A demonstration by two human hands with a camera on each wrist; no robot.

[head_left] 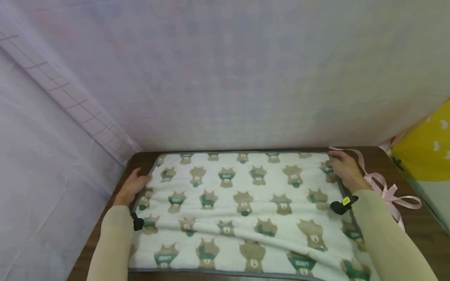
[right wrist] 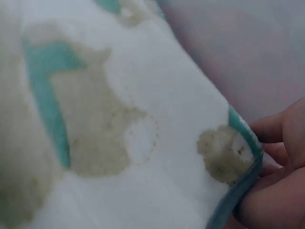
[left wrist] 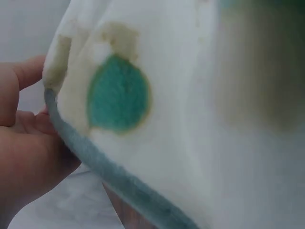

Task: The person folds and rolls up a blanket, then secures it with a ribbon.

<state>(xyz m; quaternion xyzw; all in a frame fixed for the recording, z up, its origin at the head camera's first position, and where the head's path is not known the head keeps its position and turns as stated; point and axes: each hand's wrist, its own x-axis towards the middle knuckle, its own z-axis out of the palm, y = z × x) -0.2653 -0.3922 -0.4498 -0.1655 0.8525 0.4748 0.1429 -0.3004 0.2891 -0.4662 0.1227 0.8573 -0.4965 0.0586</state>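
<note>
A white blanket [head_left: 234,177] with brown bears, green patches and a grey trim lies spread over the brown table. At its left edge is my left hand [head_left: 133,184]; in the left wrist view the fingers [left wrist: 29,71] curl about the grey-trimmed border, partly hidden by the cloth. My right hand [head_left: 345,168] grips the opposite edge near the far right corner. There the right wrist view shows the trim [right wrist: 248,183] bent between thumb and fingers. A long crease runs across the near part of the blanket.
A pink ribbon bow [head_left: 388,193] lies on the table [head_left: 418,222] beside the right forearm. Pale checked cloth [head_left: 225,78] hangs behind the table, with a white sheet [head_left: 42,175] at left. Yellow patterned fabric [head_left: 425,148] is at far right.
</note>
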